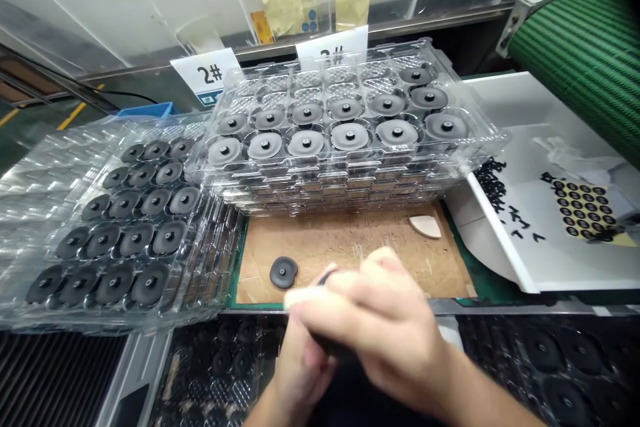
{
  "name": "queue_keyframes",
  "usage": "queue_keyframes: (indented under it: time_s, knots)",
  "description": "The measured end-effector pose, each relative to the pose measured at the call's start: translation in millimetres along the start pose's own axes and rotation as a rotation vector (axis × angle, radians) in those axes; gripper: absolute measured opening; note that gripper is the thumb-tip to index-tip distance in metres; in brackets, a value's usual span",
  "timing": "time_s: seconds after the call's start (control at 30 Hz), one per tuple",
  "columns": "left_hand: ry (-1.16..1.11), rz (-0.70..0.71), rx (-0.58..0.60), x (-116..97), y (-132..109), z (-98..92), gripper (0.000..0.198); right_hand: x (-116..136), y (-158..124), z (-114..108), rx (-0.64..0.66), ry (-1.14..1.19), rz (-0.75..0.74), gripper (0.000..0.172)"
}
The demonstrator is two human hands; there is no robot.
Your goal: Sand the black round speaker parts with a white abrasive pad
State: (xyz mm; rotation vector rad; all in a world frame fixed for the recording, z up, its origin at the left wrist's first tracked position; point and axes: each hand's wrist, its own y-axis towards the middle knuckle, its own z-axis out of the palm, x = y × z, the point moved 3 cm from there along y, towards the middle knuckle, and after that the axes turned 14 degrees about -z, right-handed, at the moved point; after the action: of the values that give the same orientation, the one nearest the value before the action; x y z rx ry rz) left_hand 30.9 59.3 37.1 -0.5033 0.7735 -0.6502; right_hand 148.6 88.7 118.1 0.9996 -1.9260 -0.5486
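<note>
My right hand (385, 327) and my left hand (300, 363) are pressed together near the front edge of the brown cardboard mat (350, 247), fingers curled around a dark part (330, 345) that is mostly hidden. A pale fingertip cover shows on one finger. One loose black round disc (283, 271) lies on the mat just left of my hands. A small white wedge-shaped piece (425, 225) lies at the mat's right.
A stack of clear trays (480, 147) with grey discs stands behind the mat. Another clear tray (210, 240) of black discs is at the left. A white tray (500, 240) with small black rings and a yellow sheet sits right. Labels read 2# and 3#.
</note>
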Motion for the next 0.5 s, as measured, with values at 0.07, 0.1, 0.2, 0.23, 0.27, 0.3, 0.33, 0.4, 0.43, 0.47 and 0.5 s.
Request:
queue_keyframes:
  time_s: [0.07,0.1,0.2,0.23,0.27,0.3,0.33,0.4,0.43,0.47,0.5]
  knots:
    - [-0.01,0.125,0.01,-4,0,-5.1,0.068,-24,-15,5,-0.013,0.024,0.225,0.025]
    - [-0.033,0.175,0.018,-7,0,-8.3,0.072,-38,-28,10,0.001,0.02,0.374,0.025]
    - [-0.107,0.211,0.026,-11,-2,-18.3,0.066,-71,-78,36,0.08,0.013,0.643,0.024]
    - [-0.127,0.21,0.025,-12,-3,-21.1,0.064,-77,-94,47,0.103,0.017,0.662,0.025]
    - [-0.144,0.209,0.026,-13,-4,-23.3,0.063,-81,-107,57,0.124,0.024,0.67,0.025]
    - [-0.157,0.206,0.031,-14,-4,-24.9,0.063,-83,-117,65,0.143,0.033,0.676,0.025]
    - [-0.164,0.201,0.04,-14,-5,-26.0,0.064,-83,-123,70,0.155,0.039,0.684,0.025]
    - [-0.176,0.19,0.052,-15,-5,-27.4,0.064,-76,-118,68,0.149,0.039,0.702,0.025]
    - [-0.182,0.183,0.06,-15,-5,-27.7,0.064,-69,-108,63,0.136,0.035,0.711,0.026]
    - [-0.188,0.179,0.066,-16,-5,-27.8,0.065,-61,-92,55,0.104,0.025,0.713,0.026]
    - [-0.194,0.178,0.067,-17,-6,-27.9,0.064,-50,-74,47,0.069,0.016,0.697,0.026]
